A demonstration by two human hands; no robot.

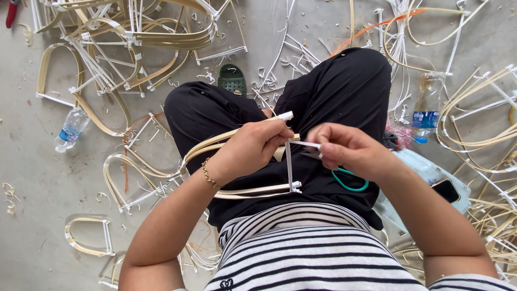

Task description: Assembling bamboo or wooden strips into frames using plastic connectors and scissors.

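A person sits on a grey concrete floor (43, 178) with legs crossed in black trousers (334, 91) and wears a black and white striped shirt (307, 253).

The left hand (250, 148) has a gold chain bracelet (209, 175) on the wrist. Its fingers are closed tight around a bent frame of pale flat bamboo strips (253, 191), which lies across the lap. The frame is tied at its joints with thin white plastic strips (289, 164).

The right hand (347, 150) is just beside the left hand. Its fingers are pinched together on a white strip, and it also holds small scissors with green loop handles (350, 184), which hang under the hand. I cannot tell if the blades are open.

Many more bent bamboo frames (134, 37) lie all around on the floor, with loose white scraps. A clear plastic water bottle (71, 128) lies on its side to the left. A dark green rubber sandal (232, 80) sits past the knees. A black phone (446, 189) rests on a pale blue seat (425, 172) on the right.
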